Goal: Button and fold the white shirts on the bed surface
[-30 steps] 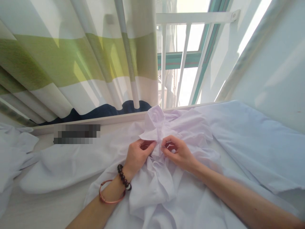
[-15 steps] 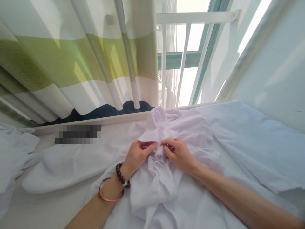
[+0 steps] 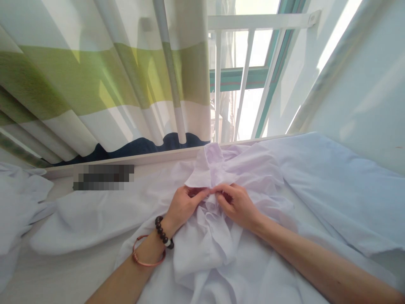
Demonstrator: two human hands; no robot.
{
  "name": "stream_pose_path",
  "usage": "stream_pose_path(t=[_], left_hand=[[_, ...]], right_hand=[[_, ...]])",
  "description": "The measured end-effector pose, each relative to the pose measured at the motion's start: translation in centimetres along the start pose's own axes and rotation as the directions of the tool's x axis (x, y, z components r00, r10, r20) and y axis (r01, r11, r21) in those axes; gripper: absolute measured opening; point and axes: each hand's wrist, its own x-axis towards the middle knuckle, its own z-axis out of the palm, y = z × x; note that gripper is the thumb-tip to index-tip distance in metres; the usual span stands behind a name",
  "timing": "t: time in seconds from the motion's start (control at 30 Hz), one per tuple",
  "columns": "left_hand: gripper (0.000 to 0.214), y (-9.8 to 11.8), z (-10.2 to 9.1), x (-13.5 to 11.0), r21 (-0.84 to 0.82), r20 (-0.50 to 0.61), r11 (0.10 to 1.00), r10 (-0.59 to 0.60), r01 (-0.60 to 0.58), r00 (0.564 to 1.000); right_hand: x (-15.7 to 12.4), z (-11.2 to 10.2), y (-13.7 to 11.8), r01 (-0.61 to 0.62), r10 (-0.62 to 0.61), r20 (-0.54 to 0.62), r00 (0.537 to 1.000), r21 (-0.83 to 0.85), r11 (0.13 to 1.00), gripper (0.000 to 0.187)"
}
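A white collared shirt (image 3: 202, 261) lies spread and rumpled in front of me, its collar pointing away and its sleeves out to both sides. My left hand (image 3: 185, 207) pinches the front edge just below the collar. Close against it, my right hand (image 3: 236, 207) grips the same spot from the other side, thumb and forefinger together. The fingertips of both hands meet at the front opening. Any button between them is too small or hidden to make out. A dark bead bracelet (image 3: 161, 232) and a copper-coloured bangle (image 3: 148, 264) circle my left wrist.
More white cloth (image 3: 19, 211) is bunched at the far left. A blurred-out dark patch (image 3: 103, 177) lies near the back ledge (image 3: 152, 158). Behind hang a green-and-white curtain (image 3: 104, 80) and a white window railing (image 3: 259, 22). A pale wall (image 3: 373, 93) bounds the right side.
My right fingertips have shifted slightly left and now touch the left ones at the shirt's front. The shirt otherwise lies almost the same.
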Motion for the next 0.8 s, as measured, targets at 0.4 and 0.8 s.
stream_pose_path(t=[0.4, 0.8], left_hand=[[0.019, 1.0, 0.1, -0.1, -0.01, -0.028, 0.998, -0.057, 0.057, 0.998], [0.019, 0.9, 0.1, -0.1, -0.104, 0.036, 0.991, -0.081, 0.084, 0.996]], right_hand=[[0.0, 0.1, 0.0, 0.016, -0.016, 0.003, 1.0, -0.045, 0.999, 0.018], [-0.2, 0.2, -0.4, 0.058, -0.029, -0.139, 0.99, 0.204, 0.977, 0.014]])
